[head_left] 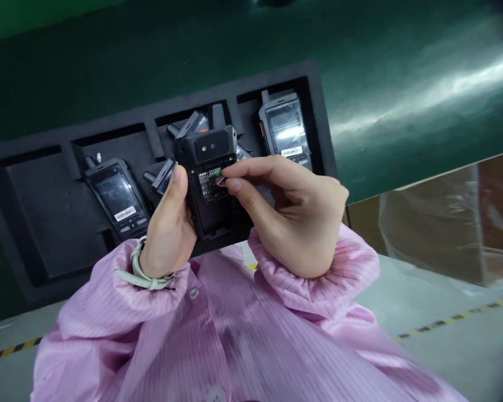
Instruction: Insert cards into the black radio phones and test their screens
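Note:
My left hand (170, 226) is closed around a black handheld radio (209, 223), its back towards me and its stubby antenna pointing away. The radio's rear compartment lies uncovered, with metal card slots (204, 185) and a bit of green circuit board showing inside. Thumb and forefinger of my right hand (293, 206) pinch a small dark card (222, 181) right at those slots. Whether the card is partly inside a slot, I cannot tell. Just beyond the held radio, more radios (195, 124) lie partly hidden behind it.
A black foam tray (314, 78) with several compartments lies beneath my hands on a green table (385, 117). One radio (119, 195) rests in it at left, another (287, 128) at right. Plastic-wrapped cardboard boxes (436, 223) stand on the floor beyond the table edge.

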Demonstrator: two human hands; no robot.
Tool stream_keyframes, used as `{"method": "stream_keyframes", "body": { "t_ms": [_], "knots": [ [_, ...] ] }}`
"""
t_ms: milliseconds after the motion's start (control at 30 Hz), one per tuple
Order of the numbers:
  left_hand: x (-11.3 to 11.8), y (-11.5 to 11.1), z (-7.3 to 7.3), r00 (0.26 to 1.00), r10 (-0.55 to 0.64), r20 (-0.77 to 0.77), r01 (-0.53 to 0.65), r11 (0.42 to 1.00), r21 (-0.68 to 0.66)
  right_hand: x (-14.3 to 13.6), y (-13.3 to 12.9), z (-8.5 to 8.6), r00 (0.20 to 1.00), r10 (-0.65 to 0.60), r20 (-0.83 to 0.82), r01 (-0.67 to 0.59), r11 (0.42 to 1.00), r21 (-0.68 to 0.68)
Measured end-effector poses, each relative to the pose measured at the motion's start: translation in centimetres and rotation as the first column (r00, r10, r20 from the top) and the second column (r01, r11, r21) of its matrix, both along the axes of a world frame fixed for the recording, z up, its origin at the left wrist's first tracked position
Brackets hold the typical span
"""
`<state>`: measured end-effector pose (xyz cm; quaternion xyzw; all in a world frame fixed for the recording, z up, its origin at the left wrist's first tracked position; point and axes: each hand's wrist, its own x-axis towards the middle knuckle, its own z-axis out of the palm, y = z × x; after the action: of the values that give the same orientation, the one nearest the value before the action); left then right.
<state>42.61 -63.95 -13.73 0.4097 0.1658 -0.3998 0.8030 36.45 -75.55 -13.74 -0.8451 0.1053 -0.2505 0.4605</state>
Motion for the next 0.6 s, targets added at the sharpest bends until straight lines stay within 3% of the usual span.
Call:
{"method": "stream_keyframes", "body": {
  "t_ms": [333,600],
  "knots": [
    [0.0,-0.1,-0.2,1.0,0.001,0.028,0.0,1.0,-0.024,0.6,-0.9,0.0,0.995,0.081,-0.061,-0.092,0.972,-0.214],
    [0.0,0.1,-0.4,0.999,-0.031,0.013,0.031,0.999,0.019,0.8,-0.9,0.2,0.992,0.094,-0.083,-0.108,0.975,-0.194]
  ]
}}
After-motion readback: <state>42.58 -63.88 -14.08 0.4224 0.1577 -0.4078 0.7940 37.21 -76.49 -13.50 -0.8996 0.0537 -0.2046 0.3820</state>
